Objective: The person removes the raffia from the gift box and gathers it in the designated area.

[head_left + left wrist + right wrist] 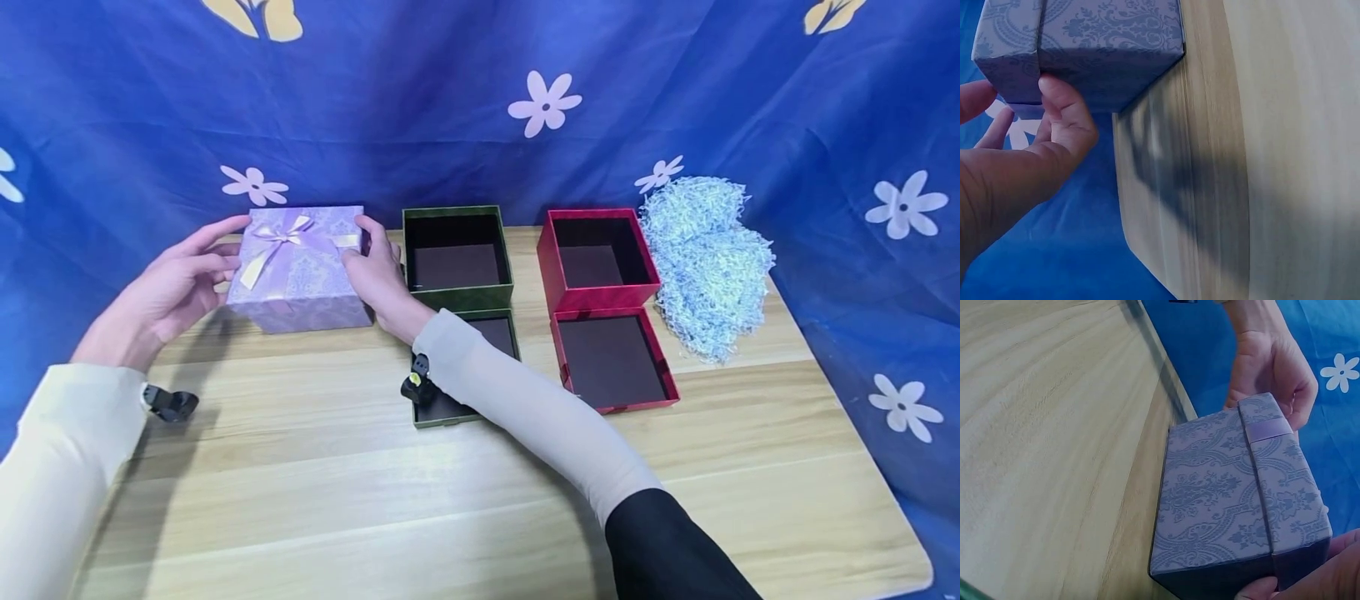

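Note:
A lavender patterned gift box (311,275) with a ribbon bow on its lid stands at the back left of the table. From its left side, my left hand (168,300) grips it, the thumb at the lid's lower edge in the left wrist view. Opposite, my right hand (382,279) holds the right side, index finger by the back corner and thumb nearer the front. The lid (1291,506) sits on the box, a seam showing below it in the right wrist view. What lies inside the box is hidden.
Right of the gift box are an uncovered green box (457,297) and its upturned lid (491,333), partly under my right arm. Beyond stand an uncovered red box (607,297) and upturned lid (615,358). Pale blue shredded paper (705,258) is heaped beside them. A blue curtain (450,100) hangs behind.

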The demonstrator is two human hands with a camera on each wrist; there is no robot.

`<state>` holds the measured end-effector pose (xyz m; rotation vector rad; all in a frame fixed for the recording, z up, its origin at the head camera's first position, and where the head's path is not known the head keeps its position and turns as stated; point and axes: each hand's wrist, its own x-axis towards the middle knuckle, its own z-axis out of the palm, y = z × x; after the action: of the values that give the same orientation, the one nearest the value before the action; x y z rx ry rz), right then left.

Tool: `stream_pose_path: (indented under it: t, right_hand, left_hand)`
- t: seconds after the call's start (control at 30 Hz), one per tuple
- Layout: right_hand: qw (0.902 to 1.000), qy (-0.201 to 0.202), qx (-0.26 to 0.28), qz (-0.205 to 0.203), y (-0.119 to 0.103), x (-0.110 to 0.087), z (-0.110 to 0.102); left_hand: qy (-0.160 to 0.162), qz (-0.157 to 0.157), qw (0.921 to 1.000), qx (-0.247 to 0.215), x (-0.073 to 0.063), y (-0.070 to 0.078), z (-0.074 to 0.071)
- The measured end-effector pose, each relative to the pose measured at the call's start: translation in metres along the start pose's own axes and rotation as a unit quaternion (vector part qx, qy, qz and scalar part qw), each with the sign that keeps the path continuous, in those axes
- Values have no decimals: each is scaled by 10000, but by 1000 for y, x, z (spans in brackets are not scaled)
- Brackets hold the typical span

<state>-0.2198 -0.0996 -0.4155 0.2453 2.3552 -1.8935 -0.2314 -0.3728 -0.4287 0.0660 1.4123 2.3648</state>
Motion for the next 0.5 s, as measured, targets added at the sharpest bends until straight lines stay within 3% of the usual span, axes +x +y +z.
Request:
stream_pose_path:
  t: [0.13,0.33,0.5]
  right_hand:
    - [9998,-12,153,-116,-2,-4,-3]
    - [9993,-212,-31,-294,-9,-8,-9]
    - [9976,-332,54,-602,-16,-10,-16]
  left_hand:
    - [16,112,9999,40,0,1,3]
    - [221,275,9994,67,-3,6,7]
    - [364,564,9975,-218,-8,9,15]
